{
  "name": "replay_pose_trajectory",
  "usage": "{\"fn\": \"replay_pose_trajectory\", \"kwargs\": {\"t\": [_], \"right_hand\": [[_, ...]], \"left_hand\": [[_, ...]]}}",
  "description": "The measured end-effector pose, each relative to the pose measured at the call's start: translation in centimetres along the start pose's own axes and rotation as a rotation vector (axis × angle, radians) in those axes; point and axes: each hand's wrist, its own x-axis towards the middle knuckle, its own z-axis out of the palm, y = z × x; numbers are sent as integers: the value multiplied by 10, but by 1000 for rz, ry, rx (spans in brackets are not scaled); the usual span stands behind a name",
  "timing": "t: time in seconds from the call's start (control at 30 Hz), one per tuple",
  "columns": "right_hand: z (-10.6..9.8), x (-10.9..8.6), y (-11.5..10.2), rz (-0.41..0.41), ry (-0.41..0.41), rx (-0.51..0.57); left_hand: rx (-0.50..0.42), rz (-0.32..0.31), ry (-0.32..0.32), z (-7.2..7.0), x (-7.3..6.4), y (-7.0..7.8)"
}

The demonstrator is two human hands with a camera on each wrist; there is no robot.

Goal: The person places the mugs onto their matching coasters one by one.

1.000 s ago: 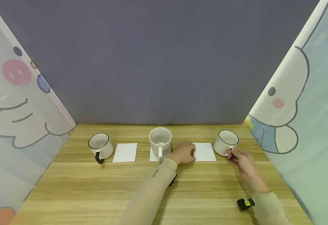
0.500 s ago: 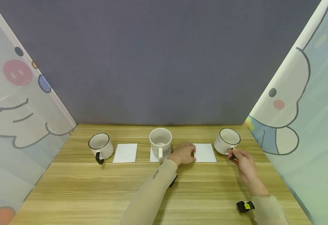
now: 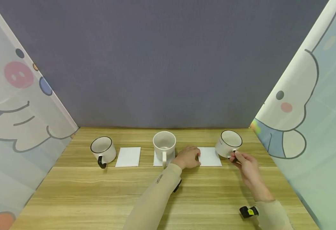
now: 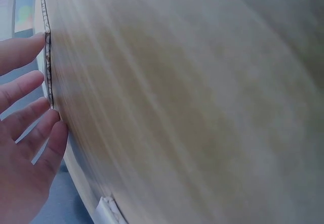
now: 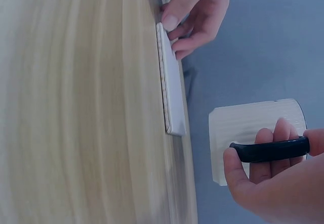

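Note:
My right hand (image 3: 247, 166) pinches the black handle (image 5: 273, 151) of a white mug (image 3: 227, 145) with a black rim. In the right wrist view the mug hangs above the table, beside a square white coaster (image 5: 173, 85). Seen from the head, its base overlaps that coaster's right edge. My left hand (image 3: 187, 157) touches the coaster's left edge, thumb and fingers spread along it; the left wrist view shows these fingertips against the coaster's thin side (image 4: 48, 70).
An all-white mug (image 3: 164, 143) stands on a middle coaster (image 3: 157, 161), its handle facing me. Further left lie another white coaster (image 3: 128, 156) and a black-rimmed mug (image 3: 103, 150) with a black handle. A grey panel (image 3: 162, 64) closes off the back of the wooden table (image 3: 98, 198).
My right hand lifts its mug slightly, then carries it left to the edge of the right coaster. My left hand stays at that coaster.

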Motion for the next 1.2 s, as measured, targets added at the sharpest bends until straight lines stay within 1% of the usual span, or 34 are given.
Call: {"fn": "replay_pose_trajectory", "kwargs": {"t": [0.13, 0.43, 0.77, 1.2], "right_hand": [[4, -2, 1, -5, -6, 13], [13, -6, 4, -22, -14, 1], [25, -7, 5, -7, 2, -37], [37, -8, 9, 9, 22, -52]], "left_hand": [[3, 4, 2, -1, -1, 0], [5, -1, -2, 2, 0, -1], [10, 2, 2, -2, -3, 2], [9, -7, 0, -2, -3, 1]]}}
